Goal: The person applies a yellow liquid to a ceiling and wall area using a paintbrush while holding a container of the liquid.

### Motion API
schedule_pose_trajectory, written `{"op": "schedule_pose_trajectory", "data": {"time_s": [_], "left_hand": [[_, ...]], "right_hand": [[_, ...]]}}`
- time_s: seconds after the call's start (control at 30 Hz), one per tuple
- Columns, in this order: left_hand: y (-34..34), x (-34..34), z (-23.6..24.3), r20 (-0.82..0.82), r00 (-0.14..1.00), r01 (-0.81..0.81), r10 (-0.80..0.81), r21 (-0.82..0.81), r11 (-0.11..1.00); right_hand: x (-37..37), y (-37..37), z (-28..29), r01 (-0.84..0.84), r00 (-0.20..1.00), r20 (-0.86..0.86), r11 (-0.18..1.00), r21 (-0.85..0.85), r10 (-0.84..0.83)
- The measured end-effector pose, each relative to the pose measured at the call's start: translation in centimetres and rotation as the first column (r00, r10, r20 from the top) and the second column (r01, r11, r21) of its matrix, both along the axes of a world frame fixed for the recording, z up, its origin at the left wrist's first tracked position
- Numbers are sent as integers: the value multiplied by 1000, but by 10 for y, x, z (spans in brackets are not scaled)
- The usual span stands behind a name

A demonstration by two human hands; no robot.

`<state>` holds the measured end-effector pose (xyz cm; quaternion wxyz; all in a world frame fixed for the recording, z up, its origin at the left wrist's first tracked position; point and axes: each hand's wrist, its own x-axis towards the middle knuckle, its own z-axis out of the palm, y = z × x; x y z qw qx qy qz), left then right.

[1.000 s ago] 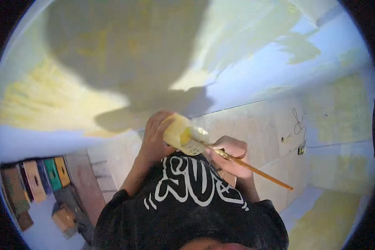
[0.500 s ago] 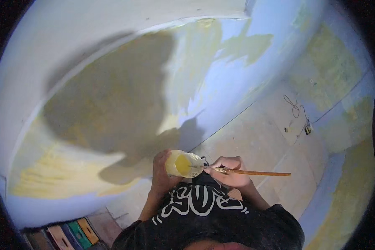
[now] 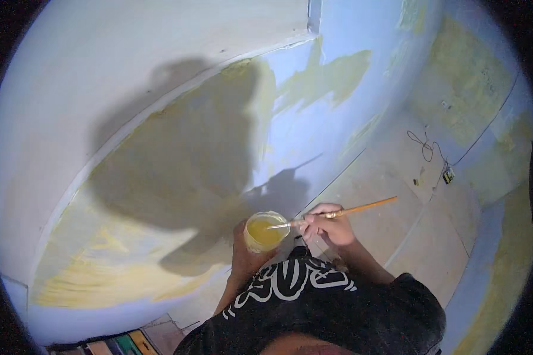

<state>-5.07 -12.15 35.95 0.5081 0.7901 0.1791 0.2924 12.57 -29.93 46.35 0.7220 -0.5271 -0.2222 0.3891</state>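
Observation:
My left hand point(image 3: 247, 251) is wrapped round a pale translucent cup point(image 3: 254, 242) that holds yellow paint point(image 3: 263, 233). The cup's mouth tilts toward me. In my right hand point(image 3: 330, 226) is a slim paintbrush point(image 3: 361, 207) with an orange-brown wooden handle pointing up and to the right. Its metal ferrule and tip reach over the cup's rim to the paint. In front of me stands a light blue wall point(image 3: 302, 130) with uneven patches of yellow paint, and a large shadow covers part of it.
A pale tiled floor point(image 3: 391, 195) stretches to the right of the wall. A thin cable point(image 3: 420, 145) leads to a small black and yellow device point(image 3: 448, 176) there. Coloured boxes or books point(image 3: 127, 343) lie at the lower left. Another patchily painted wall point(image 3: 503, 248) rises at the right.
The brush handle now slants upward, where it lay nearly level before. The cup's mouth faces up more. My view has shifted, so the wall and floor sit differently in it.

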Motion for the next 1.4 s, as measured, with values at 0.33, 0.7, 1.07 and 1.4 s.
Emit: {"op": "schedule_pose_trajectory", "data": {"time_s": [0.33, 0.7, 1.07, 1.4], "left_hand": [[-43, -40, 92, -23, 992, -123, 121, -69, 990], [-54, -23, 101, -81, 979, -192, 185, -92, 977], [-40, -6, 88, -9, 970, -242, 242, -59, 969], [-28, 4, 95, -73, 973, -228, 220, -131, 965]], "right_hand": [[3, -17, 109, 23, 921, 360, 942, 336, -151], [64, 20, 246, -154, -101, 867, 868, 471, -488], [80, 55, 216, -408, -331, 827, 859, 310, -455], [85, 66, 289, -294, -316, 834, 882, 368, -453]]}}
